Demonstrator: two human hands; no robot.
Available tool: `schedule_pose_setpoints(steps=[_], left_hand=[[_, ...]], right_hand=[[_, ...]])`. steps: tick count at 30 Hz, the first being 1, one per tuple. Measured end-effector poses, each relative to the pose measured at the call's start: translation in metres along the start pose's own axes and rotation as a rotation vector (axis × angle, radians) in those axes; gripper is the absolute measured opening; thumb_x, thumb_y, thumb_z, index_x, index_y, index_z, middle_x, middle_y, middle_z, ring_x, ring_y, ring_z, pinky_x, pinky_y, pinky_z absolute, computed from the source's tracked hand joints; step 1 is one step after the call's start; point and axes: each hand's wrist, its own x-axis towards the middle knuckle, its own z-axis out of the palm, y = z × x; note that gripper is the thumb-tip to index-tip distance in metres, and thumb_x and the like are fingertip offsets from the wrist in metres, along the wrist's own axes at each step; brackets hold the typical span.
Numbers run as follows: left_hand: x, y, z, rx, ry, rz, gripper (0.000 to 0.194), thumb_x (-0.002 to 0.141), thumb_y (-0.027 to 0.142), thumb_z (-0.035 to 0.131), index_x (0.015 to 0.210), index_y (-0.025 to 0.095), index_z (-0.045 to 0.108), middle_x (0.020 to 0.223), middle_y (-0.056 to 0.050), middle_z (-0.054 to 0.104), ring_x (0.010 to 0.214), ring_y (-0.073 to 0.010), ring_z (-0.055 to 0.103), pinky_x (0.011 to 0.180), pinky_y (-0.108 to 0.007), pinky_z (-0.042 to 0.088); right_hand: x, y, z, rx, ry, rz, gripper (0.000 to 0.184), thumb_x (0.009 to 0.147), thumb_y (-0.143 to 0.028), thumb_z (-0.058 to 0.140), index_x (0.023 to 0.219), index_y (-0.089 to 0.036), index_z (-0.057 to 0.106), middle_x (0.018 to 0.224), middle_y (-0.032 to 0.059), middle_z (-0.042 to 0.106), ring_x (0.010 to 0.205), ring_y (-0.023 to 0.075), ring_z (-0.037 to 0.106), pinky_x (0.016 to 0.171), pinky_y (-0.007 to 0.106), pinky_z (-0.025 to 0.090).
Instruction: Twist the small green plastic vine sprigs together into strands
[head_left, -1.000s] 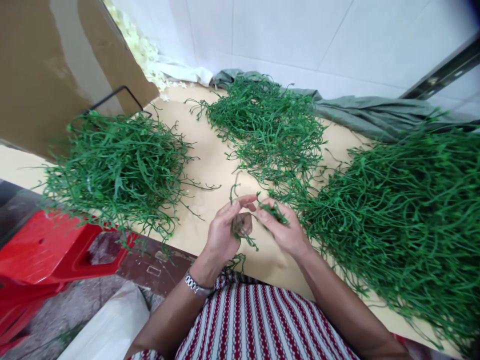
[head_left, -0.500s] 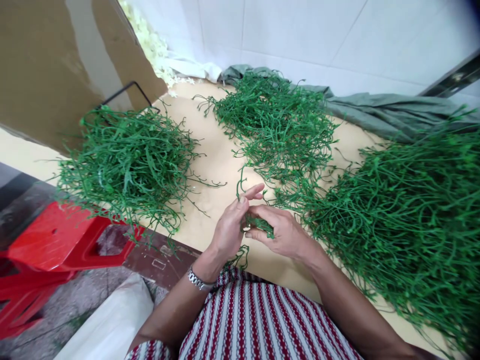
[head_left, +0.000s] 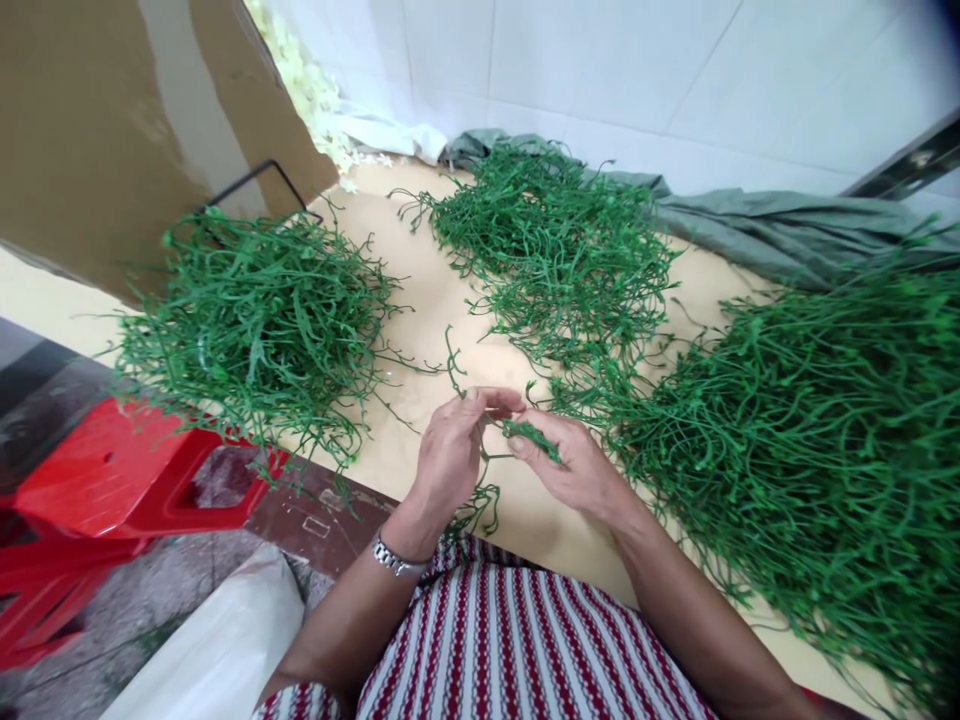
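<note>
My left hand (head_left: 450, 445) is closed round thin green plastic-looking stems (head_left: 452, 362), whose tips poke out above the thumb and whose ends hang below the palm. Close beside it, my right hand (head_left: 566, 455) pinches a small green sprig piece (head_left: 534, 438) between thumb and fingers. Both hands are over the table, near my body. A few loose stems (head_left: 480, 510) lie at the table edge under my left hand. To the right spreads a large heap of green stems (head_left: 795, 430); a smaller pile (head_left: 555, 240) lies ahead of my hands.
Another green pile (head_left: 262, 320) sits at the left, partly over the table edge, by a cardboard box (head_left: 90, 130) and a black wire handle (head_left: 255, 180). Red stools (head_left: 105, 470) and a white sack (head_left: 217, 640) are below left. Grey-green cloth (head_left: 787, 230) lines the wall.
My hands have drawn slightly apart, the left shifting left with its stems. The sprig piece in my right hand shows more plainly, and the stem tip above my left thumb has moved left.
</note>
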Motion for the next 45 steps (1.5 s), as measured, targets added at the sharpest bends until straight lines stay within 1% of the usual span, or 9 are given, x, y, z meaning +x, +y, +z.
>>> schedule_pose_setpoints(steps=[8, 14, 20, 25, 31, 35, 38, 41, 45], left_hand=[[0.010, 0.002, 0.010, -0.382, -0.103, -0.230, 0.050, 0.089, 0.038, 0.038, 0.044, 0.016, 0.047, 0.042, -0.003, 0.050, 0.061, -0.0160, 0.056, 0.074, -0.031, 0.047], [0.032, 0.022, -0.002, -0.422, 0.021, -0.276, 0.054, 0.091, 0.036, 0.031, 0.041, 0.018, 0.031, 0.030, 0.003, 0.029, 0.039, -0.0119, 0.044, 0.051, -0.026, 0.047], [0.040, 0.027, 0.002, -0.312, 0.016, -0.164, 0.049, 0.087, 0.045, 0.037, 0.047, 0.017, 0.037, 0.037, 0.004, 0.036, 0.039, -0.0112, 0.042, 0.050, -0.030, 0.050], [0.038, 0.026, 0.013, -0.252, 0.040, -0.071, 0.048, 0.086, 0.046, 0.039, 0.049, 0.016, 0.041, 0.040, 0.004, 0.038, 0.040, -0.0097, 0.039, 0.053, -0.030, 0.051], [0.040, 0.028, 0.023, -0.234, 0.065, 0.045, 0.045, 0.088, 0.039, 0.039, 0.049, 0.016, 0.042, 0.043, 0.003, 0.038, 0.043, -0.0090, 0.042, 0.059, -0.029, 0.050], [0.044, 0.028, 0.028, -0.238, 0.059, 0.133, 0.043, 0.087, 0.038, 0.042, 0.050, 0.016, 0.044, 0.045, 0.003, 0.040, 0.045, -0.0094, 0.044, 0.060, -0.027, 0.048], [0.048, 0.033, 0.019, -0.183, -0.048, 0.130, 0.033, 0.083, 0.039, 0.048, 0.064, 0.014, 0.057, 0.061, -0.002, 0.056, 0.060, -0.0119, 0.054, 0.068, -0.029, 0.047], [0.048, 0.037, -0.001, -0.024, -0.154, 0.080, 0.032, 0.076, 0.041, 0.058, 0.094, 0.015, 0.061, 0.089, -0.007, 0.063, 0.077, -0.0151, 0.058, 0.074, -0.029, 0.045], [0.034, 0.030, -0.020, 0.162, -0.262, -0.066, 0.028, 0.070, 0.037, 0.065, 0.082, 0.012, 0.065, 0.074, -0.006, 0.063, 0.067, -0.0138, 0.056, 0.067, -0.027, 0.043]], right_hand=[[0.001, -0.003, 0.004, 0.213, -0.068, 0.026, 0.023, 0.089, -0.032, 0.040, 0.072, -0.017, 0.046, 0.069, -0.0011, 0.041, 0.067, 0.0123, 0.041, 0.062, 0.023, 0.035], [-0.009, -0.009, -0.006, 0.357, -0.241, -0.110, 0.031, 0.090, -0.037, 0.038, 0.068, -0.018, 0.045, 0.068, 0.0003, 0.045, 0.064, 0.0125, 0.044, 0.061, 0.025, 0.035], [-0.010, -0.004, -0.021, 0.181, 0.000, 0.003, 0.025, 0.092, -0.033, 0.037, 0.075, -0.018, 0.049, 0.070, 0.0010, 0.051, 0.065, 0.0127, 0.048, 0.062, 0.025, 0.035], [-0.006, -0.008, -0.012, 0.184, 0.182, 0.065, 0.017, 0.091, -0.032, 0.039, 0.084, -0.020, 0.048, 0.064, -0.0021, 0.049, 0.057, 0.0113, 0.048, 0.057, 0.023, 0.037], [0.008, -0.018, 0.002, -0.066, 0.171, 0.127, 0.023, 0.082, -0.037, 0.053, 0.094, -0.017, 0.053, 0.080, 0.0035, 0.061, 0.067, 0.0142, 0.054, 0.061, 0.023, 0.039], [0.012, -0.012, 0.007, -0.179, 0.081, 0.213, 0.013, 0.077, -0.029, 0.055, 0.073, -0.017, 0.054, 0.058, -0.0028, 0.050, 0.052, 0.0106, 0.043, 0.051, 0.022, 0.033], [0.011, -0.004, 0.004, -0.104, 0.078, 0.204, 0.017, 0.079, -0.024, 0.049, 0.063, -0.017, 0.049, 0.053, -0.0046, 0.043, 0.049, 0.0089, 0.039, 0.048, 0.020, 0.031], [0.008, 0.001, -0.004, -0.024, 0.132, 0.193, 0.012, 0.080, -0.025, 0.050, 0.073, -0.017, 0.054, 0.061, -0.0025, 0.052, 0.056, 0.0104, 0.047, 0.053, 0.020, 0.036], [0.008, 0.002, -0.011, 0.034, 0.183, 0.122, 0.013, 0.081, -0.026, 0.051, 0.082, -0.016, 0.058, 0.074, 0.0006, 0.061, 0.066, 0.0130, 0.055, 0.062, 0.022, 0.041]])
